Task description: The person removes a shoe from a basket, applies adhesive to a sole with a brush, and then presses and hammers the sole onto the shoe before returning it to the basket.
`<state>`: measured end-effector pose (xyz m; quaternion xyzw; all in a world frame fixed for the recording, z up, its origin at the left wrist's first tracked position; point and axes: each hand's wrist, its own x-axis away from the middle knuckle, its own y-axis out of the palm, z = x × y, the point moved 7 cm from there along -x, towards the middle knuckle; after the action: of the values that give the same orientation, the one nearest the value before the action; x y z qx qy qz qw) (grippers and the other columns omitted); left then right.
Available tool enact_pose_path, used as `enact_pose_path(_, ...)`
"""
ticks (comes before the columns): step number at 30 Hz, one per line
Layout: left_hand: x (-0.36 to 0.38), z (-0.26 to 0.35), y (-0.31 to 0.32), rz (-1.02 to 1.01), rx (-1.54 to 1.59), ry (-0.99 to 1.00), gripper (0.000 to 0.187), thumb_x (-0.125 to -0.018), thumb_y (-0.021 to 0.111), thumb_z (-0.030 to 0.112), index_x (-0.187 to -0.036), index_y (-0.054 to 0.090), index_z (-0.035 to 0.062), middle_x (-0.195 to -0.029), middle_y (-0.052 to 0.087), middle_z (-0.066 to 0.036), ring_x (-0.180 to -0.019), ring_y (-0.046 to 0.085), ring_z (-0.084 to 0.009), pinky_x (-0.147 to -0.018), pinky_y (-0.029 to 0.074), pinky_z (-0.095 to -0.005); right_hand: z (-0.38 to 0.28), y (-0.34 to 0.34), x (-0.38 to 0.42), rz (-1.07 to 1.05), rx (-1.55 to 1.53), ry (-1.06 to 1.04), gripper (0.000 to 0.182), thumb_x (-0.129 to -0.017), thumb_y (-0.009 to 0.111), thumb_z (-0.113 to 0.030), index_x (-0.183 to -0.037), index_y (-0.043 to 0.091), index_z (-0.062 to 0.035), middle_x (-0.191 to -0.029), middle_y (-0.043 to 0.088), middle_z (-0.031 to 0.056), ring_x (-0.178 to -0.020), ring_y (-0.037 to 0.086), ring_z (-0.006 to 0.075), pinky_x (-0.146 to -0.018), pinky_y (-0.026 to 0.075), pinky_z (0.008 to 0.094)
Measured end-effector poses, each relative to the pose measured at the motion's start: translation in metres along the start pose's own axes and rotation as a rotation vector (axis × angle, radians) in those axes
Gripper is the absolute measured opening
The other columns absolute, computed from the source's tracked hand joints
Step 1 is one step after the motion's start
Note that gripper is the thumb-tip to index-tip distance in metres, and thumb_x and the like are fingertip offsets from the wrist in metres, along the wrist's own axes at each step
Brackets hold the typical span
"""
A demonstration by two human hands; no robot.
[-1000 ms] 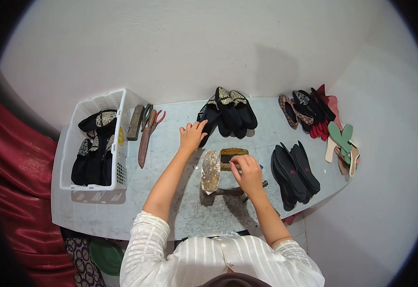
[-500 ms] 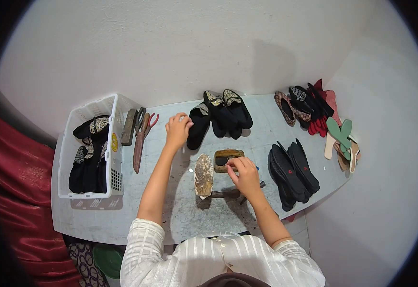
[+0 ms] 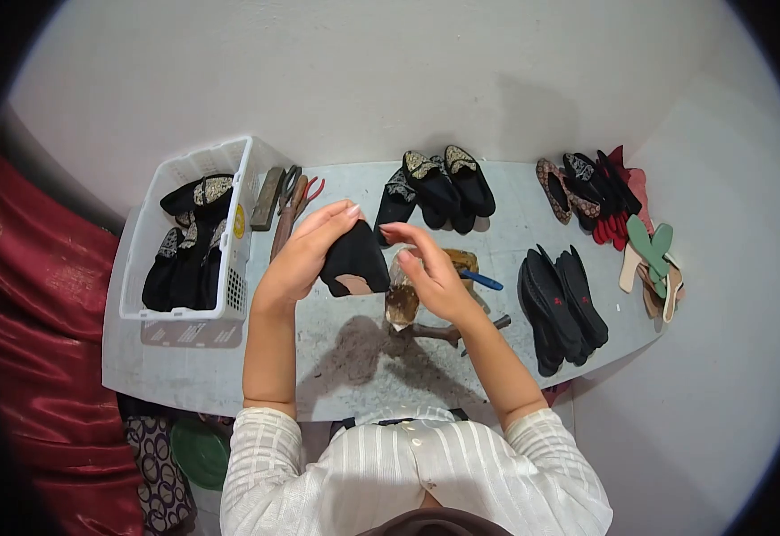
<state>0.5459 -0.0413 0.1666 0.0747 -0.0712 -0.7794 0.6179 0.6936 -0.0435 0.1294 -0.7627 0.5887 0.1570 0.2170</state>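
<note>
My left hand (image 3: pixel 303 250) grips a black slipper (image 3: pixel 354 259), raised above the table with a beige patch showing at its near end. Just right of it, my right hand (image 3: pixel 430 277) is open, fingers and thumb apart, holding nothing I can see. Partly hidden behind that hand is a worn, pale-edged shoe-shaped block (image 3: pixel 401 308). An old tin (image 3: pixel 463 262) with a blue-handled tool (image 3: pixel 482 280) across it lies just past my right fingers. A hammer (image 3: pixel 435 332) rests on the table below the right hand.
A white basket (image 3: pixel 238 232) of decorated black slippers stands left, beside a sharpening block (image 3: pixel 268 198) and red-handled pliers (image 3: pixel 313 191). More black slippers (image 3: pixel 461 183) sit by the wall. Black soles (image 3: pixel 551 313), patterned shoes (image 3: pixel 553 190) and green insoles (image 3: pixel 649 243) lie right.
My left hand has come nearer and now holds a black slipper. The right hand has moved up and left from the tin towards it. The camera view has shifted slightly.
</note>
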Motion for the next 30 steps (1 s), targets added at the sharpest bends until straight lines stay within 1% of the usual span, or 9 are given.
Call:
enact_pose_path(2,0.003,0.002,0.004,-0.079,0.014,-0.019,0.024,-0.093,0.048,0.028,-0.085,0.054,0.0062,-0.074,0.05,0.003,-0.069,0.048,-0.0033,-0.062,0.038,-0.018,-0.009,0.018,-0.006,-0.146,0.037,-0.043,0.029,-0.094,0.047,-0.024,-0.11,0.052,-0.0008,-0.095,0.055,0.011,-0.088,0.055,0.019,-0.076,0.044,0.032)
enact_pose_path(4,0.006,0.0,0.003,-0.043,0.075,-0.096,0.025,-0.093,0.046,0.028,-0.087,0.056,0.0051,-0.078,0.054,0.002,-0.075,0.052,-0.0045,-0.066,0.042,-0.0187,0.007,0.022,-0.003,-0.2,-0.03,0.105,0.026,-0.095,0.046,-0.026,-0.105,0.052,-0.0034,-0.091,0.054,0.0046,-0.082,0.053,0.0131,-0.072,0.043,0.027)
enact_pose_path(7,0.013,0.005,0.009,-0.018,0.181,-0.102,0.026,-0.093,0.046,0.028,-0.094,0.059,0.0051,-0.083,0.058,0.001,-0.078,0.057,-0.007,-0.07,0.045,-0.0209,0.007,0.031,0.001,-0.167,-0.688,0.381,0.02,-0.097,0.045,-0.03,-0.096,0.05,-0.0109,-0.083,0.052,-0.0062,-0.076,0.05,0.0021,-0.065,0.042,0.0166)
enact_pose_path(8,0.016,0.007,0.009,0.056,0.245,-0.103,0.025,-0.093,0.048,0.029,-0.094,0.059,0.0065,-0.08,0.058,0.001,-0.075,0.056,-0.0062,-0.068,0.045,-0.0201,0.0,0.028,0.006,0.012,-0.851,0.508,0.021,-0.096,0.047,-0.03,-0.098,0.051,-0.0101,-0.081,0.055,-0.0051,-0.073,0.054,0.0028,-0.062,0.046,0.0177)
enact_pose_path(12,0.002,-0.038,0.0,0.003,0.323,-0.162,0.027,-0.093,0.049,0.029,-0.104,0.06,0.006,-0.089,0.062,0.001,-0.08,0.058,-0.0076,-0.072,0.047,-0.0227,0.021,0.012,0.011,0.067,-0.927,0.595,0.022,-0.094,0.049,-0.029,-0.1,0.053,-0.0078,-0.086,0.061,-0.0003,-0.073,0.061,0.006,-0.062,0.052,0.0214)
enact_pose_path(14,-0.011,-0.065,-0.008,-0.039,0.368,-0.168,0.026,-0.092,0.051,0.019,-0.11,0.058,0.002,-0.101,0.063,-0.005,-0.09,0.061,-0.0128,-0.08,0.05,-0.0281,0.045,0.006,0.017,0.035,-0.901,0.64,0.023,-0.094,0.05,-0.028,-0.099,0.053,-0.0057,-0.086,0.062,0.0014,-0.074,0.062,0.0068,-0.062,0.054,0.0228)
enact_pose_path(19,-0.045,-0.133,-0.018,0.02,0.375,-0.336,0.024,-0.09,0.055,0.02,-0.1,0.06,-0.0009,-0.091,0.066,-0.009,-0.077,0.065,-0.0142,-0.067,0.056,-0.0283,0.11,0.001,0.033,0.114,-0.957,0.778,0.029,-0.095,0.048,-0.022,-0.105,0.054,0.0044,-0.091,0.063,0.0104,-0.078,0.064,0.0161,-0.069,0.056,0.0278)
enact_pose_path(28,-0.087,-0.214,-0.03,0.132,0.309,-0.571,0.026,-0.086,0.06,0.027,-0.087,0.063,0.0012,-0.076,0.067,-0.008,-0.057,0.064,-0.0156,-0.046,0.054,-0.028,0.168,-0.027,0.042,0.173,-0.88,0.962,0.027,-0.095,0.047,-0.02,-0.103,0.055,0.0045,-0.09,0.064,0.0123,-0.074,0.066,0.0189,-0.064,0.059,0.0273)
enact_pose_path(30,-0.094,-0.232,-0.035,0.117,0.188,-0.578,0.027,-0.088,0.058,0.03,-0.084,0.063,0.0036,-0.073,0.066,-0.006,-0.055,0.064,-0.0148,-0.045,0.053,-0.0266,0.187,-0.024,0.051,0.071,-0.955,1.001,0.03,-0.093,0.05,-0.023,-0.1,0.058,0.0044,-0.09,0.066,0.0141,-0.075,0.067,0.0196,-0.064,0.058,0.0313)
